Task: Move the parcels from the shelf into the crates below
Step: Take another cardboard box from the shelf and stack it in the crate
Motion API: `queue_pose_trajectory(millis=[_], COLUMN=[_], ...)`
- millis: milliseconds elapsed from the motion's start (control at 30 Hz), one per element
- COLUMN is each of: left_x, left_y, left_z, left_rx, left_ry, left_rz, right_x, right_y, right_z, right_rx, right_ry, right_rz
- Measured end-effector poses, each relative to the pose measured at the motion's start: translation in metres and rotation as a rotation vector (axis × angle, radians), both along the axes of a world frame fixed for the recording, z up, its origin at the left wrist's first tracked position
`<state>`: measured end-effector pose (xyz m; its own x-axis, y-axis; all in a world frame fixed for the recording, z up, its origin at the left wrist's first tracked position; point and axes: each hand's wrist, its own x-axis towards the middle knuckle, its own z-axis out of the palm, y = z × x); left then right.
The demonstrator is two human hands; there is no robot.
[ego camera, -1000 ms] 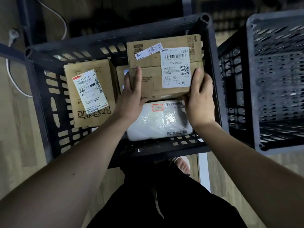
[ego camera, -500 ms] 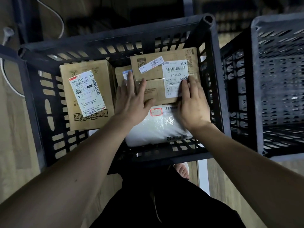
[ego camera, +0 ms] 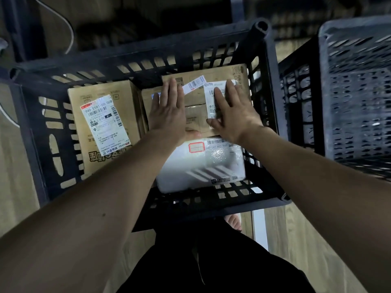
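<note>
I see the black crate (ego camera: 273, 115) holding three cardboard boxes and a white bag (ego camera: 203, 166). Left hand (ego camera: 167, 111) and right hand (ego camera: 232, 111) press flat, fingers straight, on the top box (ego camera: 196, 115), hiding its label.

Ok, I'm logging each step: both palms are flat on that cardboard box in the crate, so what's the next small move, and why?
Probably lift both hands away. The left hand and right hand lie flat with straight fingers on the cardboard box, which already sits inside the black crate, by the white parcel.
</note>
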<state>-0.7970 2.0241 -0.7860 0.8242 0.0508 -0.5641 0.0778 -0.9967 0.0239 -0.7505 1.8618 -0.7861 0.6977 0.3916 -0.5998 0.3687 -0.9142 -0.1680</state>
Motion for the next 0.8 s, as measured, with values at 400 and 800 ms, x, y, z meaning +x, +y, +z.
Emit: queue_pose_trajectory(millis=[400,800], left_x=[-0.027,-0.045], left_y=[-0.015,0.002], left_z=[0.006,0.089], left_rx=[0.004,0.092], left_ry=[-0.068,0.05], left_rz=[-0.039,-0.103], right_x=[-0.032,-0.043], right_y=[0.01,0.004], right_z=[0.006,0.082], right_rx=[0.018,-0.078], right_ry=[0.015,-0.006], right_rz=[-0.156,-0.096])
